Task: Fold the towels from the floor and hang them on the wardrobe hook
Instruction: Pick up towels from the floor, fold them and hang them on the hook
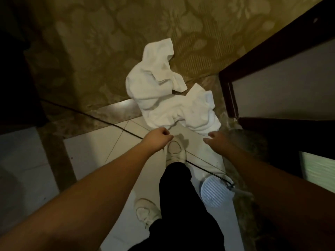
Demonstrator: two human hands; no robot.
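Two crumpled white towels lie in a heap on the floor in front of me. The far towel (154,77) rests mostly on the patterned carpet. The near towel (183,111) lies across the marble strip and the white tiles. My left hand (159,137) reaches down to the near towel's front edge with its fingers curled; whether it pinches the cloth is unclear. My right hand (215,140) hovers with relaxed fingers just below the near towel's right end, holding nothing.
A thin black cable (101,119) runs diagonally across the floor under my hands. A dark wooden frame (226,95) with a pale panel stands at the right. My white shoes (175,151) and a striped slipper (215,192) are on the tiles.
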